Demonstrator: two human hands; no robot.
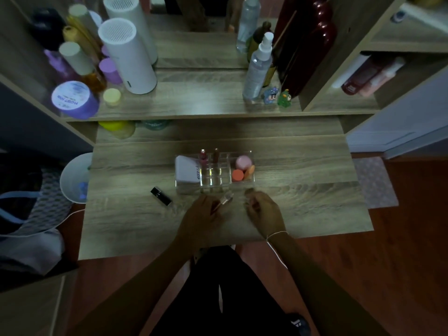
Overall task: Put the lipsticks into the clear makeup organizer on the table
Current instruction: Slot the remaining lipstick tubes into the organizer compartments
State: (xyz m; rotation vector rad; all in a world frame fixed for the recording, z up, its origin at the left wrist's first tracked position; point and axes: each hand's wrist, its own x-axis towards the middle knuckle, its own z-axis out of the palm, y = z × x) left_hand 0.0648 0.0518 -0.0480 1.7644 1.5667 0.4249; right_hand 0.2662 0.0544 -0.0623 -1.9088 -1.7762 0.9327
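Observation:
The clear makeup organizer (238, 186) stands in the middle of the wooden table (303, 202). Two lipsticks (203, 155) stand upright in its back slots, a white compact lies in its left bay, and pink and orange sponges fill the right bay. My left hand (203, 215) is just in front of the organizer, closed on a clear-capped lipstick (225, 198) that points toward it. My right hand (263, 210) hovers beside it with fingers curled; whether it holds anything is unclear. A black lipstick (161, 195) lies flat on the table to the left.
A raised shelf (194, 105) behind carries a purple jar (72, 99), a white cylinder (127, 57), a spray bottle (258, 66) and small figurines (277, 95). A white bin (74, 178) stands left of the table. My dark-clothed legs are below the table's front edge.

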